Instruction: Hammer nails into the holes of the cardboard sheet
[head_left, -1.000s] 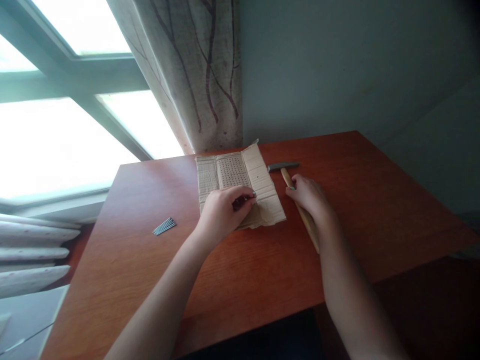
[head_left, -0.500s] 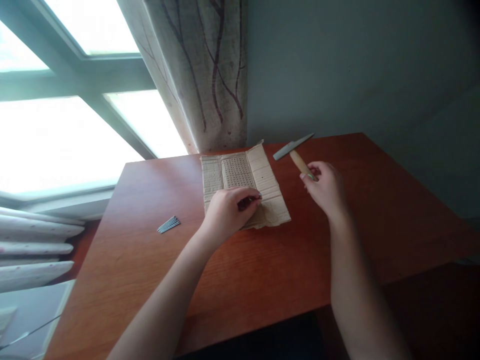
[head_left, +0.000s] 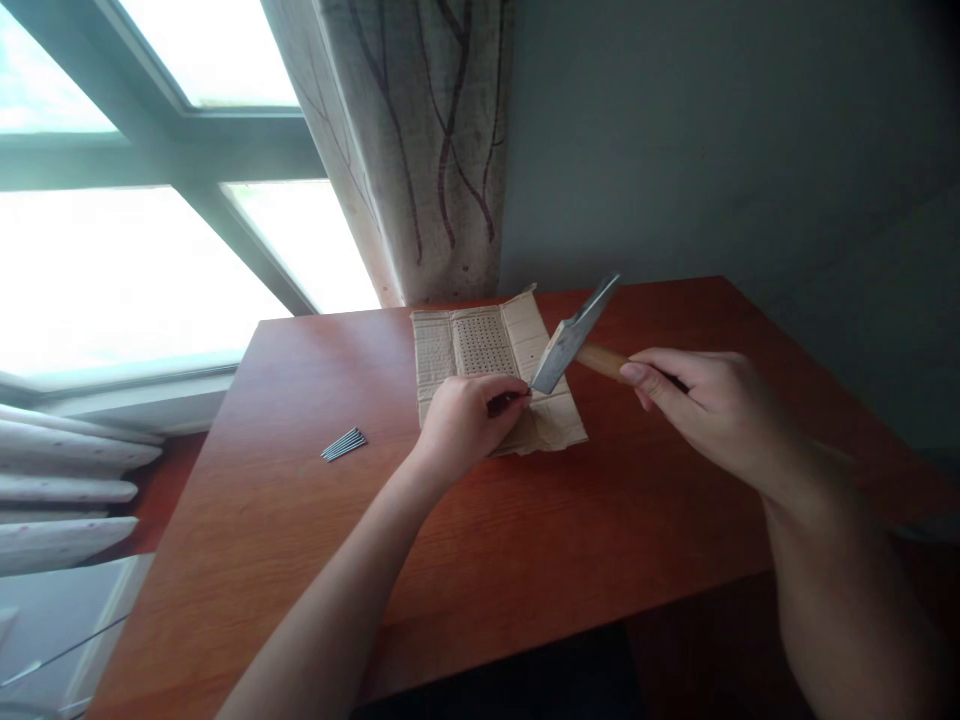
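My left hand rests over the lower part of a cardboard sheet, thumb and forefinger pinched on a nail that the fingers almost wholly hide. To the right, my right hand is wrapped round the wooden handle of a hammer. The grey metal head slants down to the left, its lower end right beside the left fingertips. Whether it touches the nail I cannot tell. A small bundle of nails lies on the table, left of the cardboard.
Rows of small dark holes mark the cardboard's middle panel. Everything lies on a reddish-brown wooden table. A patterned curtain and a wall stand behind it, with a bright window at the left.
The hammer has swung down and left, its head now beside the left fingertips. My right wrist has turned and its forearm moved right. The left hand keeps its pinch.
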